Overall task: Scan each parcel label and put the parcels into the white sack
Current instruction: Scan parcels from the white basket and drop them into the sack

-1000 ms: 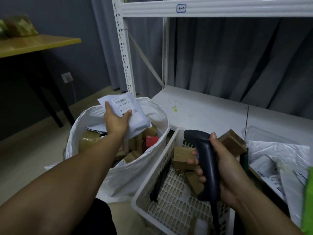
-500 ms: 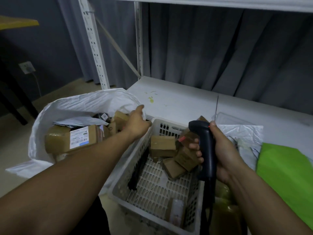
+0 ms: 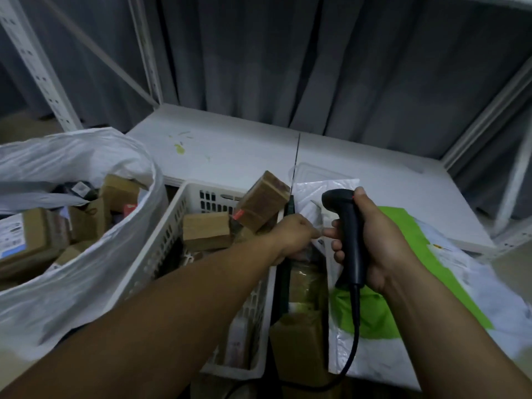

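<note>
The white sack (image 3: 121, 156) stands open at the left, holding several brown boxes and mailers. Beside it is a white plastic basket (image 3: 184, 194) with brown cardboard parcels (image 3: 205, 228) inside. My left hand (image 3: 293, 234) reaches across the basket's right rim, its curled fingers pinching the edge of a white mailer (image 3: 322, 191) on the shelf. My right hand (image 3: 380, 240) grips a black corded scanner (image 3: 349, 226) upright just right of the left hand, its head above the white mailer.
A green mailer (image 3: 403, 226) and more white mailers (image 3: 460, 272) lie on the white shelf board (image 3: 230, 139) at the right. Taped brown parcels (image 3: 299, 341) sit between basket and mailers. A perforated shelf upright (image 3: 37, 73) rises at the far left before grey curtains.
My left hand dropped a white mailer into the sack, then swung right across the basket to the white mailer by the scanner. The view panned right.
</note>
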